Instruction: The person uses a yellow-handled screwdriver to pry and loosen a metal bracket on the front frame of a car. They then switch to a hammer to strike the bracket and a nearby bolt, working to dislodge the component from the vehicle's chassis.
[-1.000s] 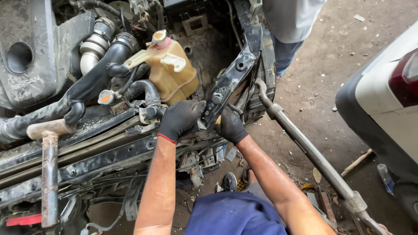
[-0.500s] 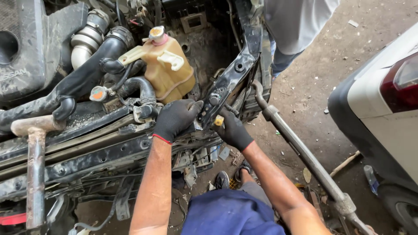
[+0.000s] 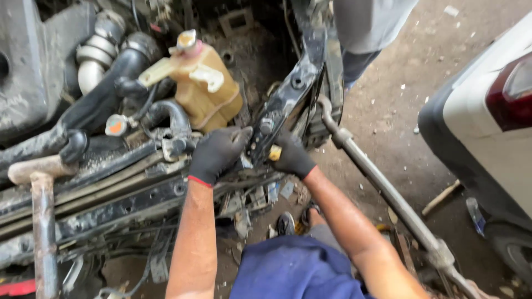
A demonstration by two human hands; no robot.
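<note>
**Gloved hands on a bent black bracket at the front of an engine bay**

Gloves, black with red cuffs, cover both hands. The left hand (image 3: 219,153) is clenched over the lower end of the black bracket (image 3: 285,105), which slants up from the front crossmember (image 3: 127,202) toward the upper right. The right hand (image 3: 291,156) grasps the same end from the other side, pinching a small yellow piece (image 3: 275,152) against it.

Risk, as I judge it: the bracket looks loose and greasy, so it could slip and pinch fingers against the crossmember. The yellowish coolant tank (image 3: 202,88) and hoses sit just beside it and could be knocked. A long steel bar (image 3: 382,185) leans near the right forearm, and a hammer (image 3: 41,210) rests on the frame at left.

Compared with half a second ago, both hands sit in almost the same place; the view has tilted slightly.
</note>
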